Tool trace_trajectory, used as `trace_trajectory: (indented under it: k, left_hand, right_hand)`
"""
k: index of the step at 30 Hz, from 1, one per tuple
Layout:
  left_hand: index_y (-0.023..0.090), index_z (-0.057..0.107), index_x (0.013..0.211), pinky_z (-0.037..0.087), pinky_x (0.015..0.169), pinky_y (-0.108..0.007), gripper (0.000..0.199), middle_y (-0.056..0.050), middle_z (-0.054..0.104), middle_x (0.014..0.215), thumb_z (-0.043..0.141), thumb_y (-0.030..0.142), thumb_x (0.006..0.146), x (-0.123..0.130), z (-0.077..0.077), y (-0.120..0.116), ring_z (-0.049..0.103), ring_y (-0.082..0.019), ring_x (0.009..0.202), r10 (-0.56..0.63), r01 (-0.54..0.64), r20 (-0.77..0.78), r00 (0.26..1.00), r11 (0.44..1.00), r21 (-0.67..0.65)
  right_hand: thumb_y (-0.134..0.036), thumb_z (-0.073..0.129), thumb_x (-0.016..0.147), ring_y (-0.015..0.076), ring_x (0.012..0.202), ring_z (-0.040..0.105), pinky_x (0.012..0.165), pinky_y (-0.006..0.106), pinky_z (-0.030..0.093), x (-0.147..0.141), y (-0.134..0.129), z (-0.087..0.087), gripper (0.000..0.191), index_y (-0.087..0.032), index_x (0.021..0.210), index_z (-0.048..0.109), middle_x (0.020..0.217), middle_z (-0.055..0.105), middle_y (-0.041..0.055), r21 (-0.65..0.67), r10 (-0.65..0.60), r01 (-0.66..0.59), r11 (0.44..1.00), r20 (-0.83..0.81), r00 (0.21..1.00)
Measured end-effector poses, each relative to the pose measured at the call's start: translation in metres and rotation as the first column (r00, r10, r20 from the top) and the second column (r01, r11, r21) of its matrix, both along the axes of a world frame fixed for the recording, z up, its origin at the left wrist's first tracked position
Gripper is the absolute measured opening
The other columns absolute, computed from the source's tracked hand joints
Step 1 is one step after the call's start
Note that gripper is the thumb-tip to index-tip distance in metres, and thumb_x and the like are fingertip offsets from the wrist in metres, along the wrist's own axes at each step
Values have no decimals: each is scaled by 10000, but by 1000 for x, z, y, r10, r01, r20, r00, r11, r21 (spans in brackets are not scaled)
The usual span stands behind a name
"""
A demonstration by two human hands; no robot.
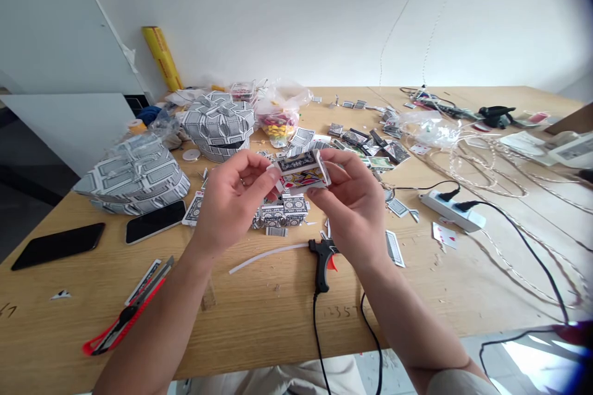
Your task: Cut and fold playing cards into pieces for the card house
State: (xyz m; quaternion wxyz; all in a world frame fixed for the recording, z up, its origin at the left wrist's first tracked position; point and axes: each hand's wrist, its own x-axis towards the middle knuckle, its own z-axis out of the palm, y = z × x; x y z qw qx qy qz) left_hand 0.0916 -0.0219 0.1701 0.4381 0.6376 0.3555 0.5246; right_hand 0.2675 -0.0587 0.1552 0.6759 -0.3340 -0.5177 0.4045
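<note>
My left hand point(234, 200) and my right hand point(352, 210) hold a small folded playing-card piece point(302, 171) between their fingertips, above the wooden table point(259, 315). The piece has a dark patterned back and a red-and-yellow court-card face. Just beyond my hands lies a cluster of small card-built blocks point(280, 213), partly hidden by my left hand. Below my right wrist rests a black hot glue gun point(322, 262) with a red trigger, and a white glue stick point(266, 257) lies to its left. Neither touches my hands.
Two large structures built from playing cards point(132, 176) point(217, 126) stand at the left, near several phones and a red utility knife point(127, 308). Loose cards, plastic bags, cables and a white power strip point(451, 210) cover the table's far and right areas.
</note>
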Motion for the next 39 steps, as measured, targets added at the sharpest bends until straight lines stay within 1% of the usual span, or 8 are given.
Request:
trace_trajectory:
  k: [7,14,20,24,28,32,35,39]
  left_hand:
    - [196,655,751,607,536,-239,190,-3,712,683,734,274,905,-5,-2,11,706,-146,615,-166,208,188,968,950,-234]
    - [176,572,702,504,390,-165,332,-59,749,722,866,308,784,-16,2,18,702,-134,524,-366,547,418,831,672,-499]
    - [178,684,870,493,389,-158,315,26,651,640,948,292,743,-19,1,15,603,-82,449,-413,610,463,784,647,-457]
    - [202,779,1129,560,484,-211,387,-22,758,832,909,189,765,-21,3,13,663,-111,576,-336,457,363,869,825,-331]
    - [213,799,934,566,565,-243,117,-13,758,874,858,176,840,-19,-1,15,653,-118,670,-49,35,308,950,998,52]
    - [241,777,967,579,642,-273,115,20,733,882,850,181,902,-12,-7,12,655,-108,683,208,-296,276,938,897,328]
    - [231,749,990,649,807,-329,138,-6,771,1021,864,239,915,-6,-8,5,746,-155,870,261,-347,246,934,829,438]
    - [228,679,1023,683,898,-395,133,-38,792,1141,798,268,982,-1,-6,-6,789,-221,1077,265,-317,181,947,858,404]
  right_hand:
    - [-193,806,895,261,1062,819,949,448,689,4,1,3,398,-276,1275,719,1147,838,44,4,21,-21,1000,9,1000]
    - [-204,894,839,238,997,818,950,445,698,4,5,2,373,-260,1194,793,1086,850,37,24,-32,32,999,-6,999]
    - [-210,908,819,212,951,809,907,400,700,6,8,4,367,-285,1156,784,994,831,6,50,-189,190,980,-38,981]
    - [-250,930,797,227,969,808,875,404,702,8,10,3,415,-289,1168,747,1029,828,14,18,-197,197,980,-22,980]
    - [-277,930,808,221,979,802,900,407,693,8,10,1,293,-271,1035,746,1058,826,21,-24,-122,121,992,-29,992]
    - [-322,935,825,218,975,790,898,406,684,7,8,0,265,-252,995,744,1038,820,28,-101,29,-30,994,-11,1000]
    - [-338,929,834,212,984,780,894,395,692,6,7,0,273,-246,1009,740,1040,811,30,-149,125,-127,981,-23,992]
    - [-312,936,810,186,848,778,792,367,724,2,6,-1,281,-242,948,701,947,795,12,-176,151,-161,971,-65,986]
